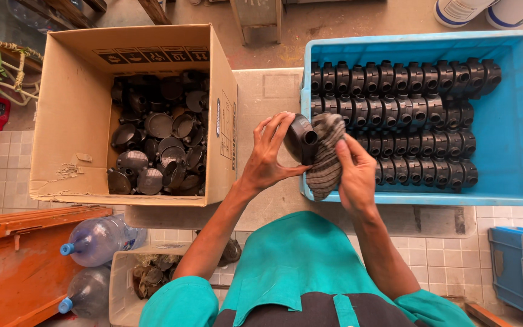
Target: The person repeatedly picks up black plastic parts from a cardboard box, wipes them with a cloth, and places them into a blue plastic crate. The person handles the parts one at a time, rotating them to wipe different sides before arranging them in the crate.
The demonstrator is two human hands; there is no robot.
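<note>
Right now a black plastic fitting (301, 138), round-bodied with a short open spout facing the camera, is held above the near edge of the bench (267, 97), just at the left rim of the blue crate (516, 121). The left hand (269, 156) cups it from the left, fingers spread and curled around its body. The right hand (355, 175) pinches a striped grey rag (326, 151) and presses it against the fitting's right side, so the cloth covers part of it.

As far as the work shows, a good share looks done: the blue crate holds four tidy rows of black fittings (401, 109), packed side by side, with bare floor left along its right side and its near edge. Much appears left too, since the cardboard box (74, 121) to the left holds a loose heap of similar black parts (158, 145), lying at all angles.

The held fitting looks dull black, and whether it carries dust or marks is too small to tell.

Below the box lie two clear plastic bottles (95, 242) with blue caps beside an orange surface (13, 266).
</note>
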